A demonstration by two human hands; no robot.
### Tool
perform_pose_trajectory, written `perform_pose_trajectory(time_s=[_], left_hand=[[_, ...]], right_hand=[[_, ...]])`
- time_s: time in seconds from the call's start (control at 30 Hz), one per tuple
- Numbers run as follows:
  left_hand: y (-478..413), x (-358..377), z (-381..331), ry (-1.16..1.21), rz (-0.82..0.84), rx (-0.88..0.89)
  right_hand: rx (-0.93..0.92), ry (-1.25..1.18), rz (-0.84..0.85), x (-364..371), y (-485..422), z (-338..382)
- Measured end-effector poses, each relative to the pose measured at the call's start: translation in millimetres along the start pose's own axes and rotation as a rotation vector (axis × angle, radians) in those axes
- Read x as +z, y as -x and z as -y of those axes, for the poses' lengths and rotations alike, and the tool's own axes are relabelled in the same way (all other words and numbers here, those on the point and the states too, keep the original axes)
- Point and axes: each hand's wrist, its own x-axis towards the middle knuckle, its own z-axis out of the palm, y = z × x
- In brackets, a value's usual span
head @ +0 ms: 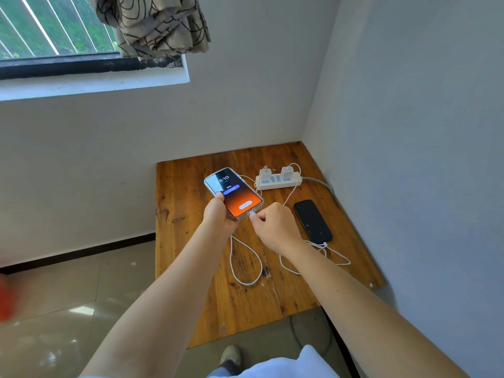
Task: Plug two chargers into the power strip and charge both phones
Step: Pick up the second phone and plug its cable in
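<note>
My left hand (218, 214) holds a phone in a clear case (234, 195) above the wooden table (191, 241); its screen is lit with a clock. My right hand (275, 225) pinches the white cable plug (252, 213) at the phone's bottom edge. A white power strip (278, 181) lies at the back of the table with two white chargers (264, 171) (287, 170) plugged into it. A second phone (313, 221), dark-screened, lies flat to the right with a white cable (324, 245) at its near end.
The table fills a corner between two white walls. White cable loops (245, 264) lie on the table's middle. The strip's grey cord (321, 184) runs off the right edge. A window and curtain (152, 25) are up left. Tiled floor lies to the left.
</note>
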Motion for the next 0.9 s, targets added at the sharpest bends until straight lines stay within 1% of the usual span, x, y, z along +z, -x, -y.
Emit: perform_pose_trajectory(time_s=[0.1,0.27,0.33,0.67,0.9], left_hand=[[-1,-5,-1,-0.036,0.053,0.018],[-1,-16,2,-0.033,0.253,0.013],[0,-16,3,-0.025,0.291,0.009],[0,-16,3,-0.077,0.279,0.042],[-3,-18,5,-0.060,0.277,0.041]], right_hand=[[-0.023,-0.058,0.051,0,1,-2],[-0.026,-0.073,0.099,0,3,-8],[-0.020,-0.078,0.110,0,3,-9],[0.002,-0.067,0.132,0,1,-9],[0.011,-0.068,0.138,0,2,-7]])
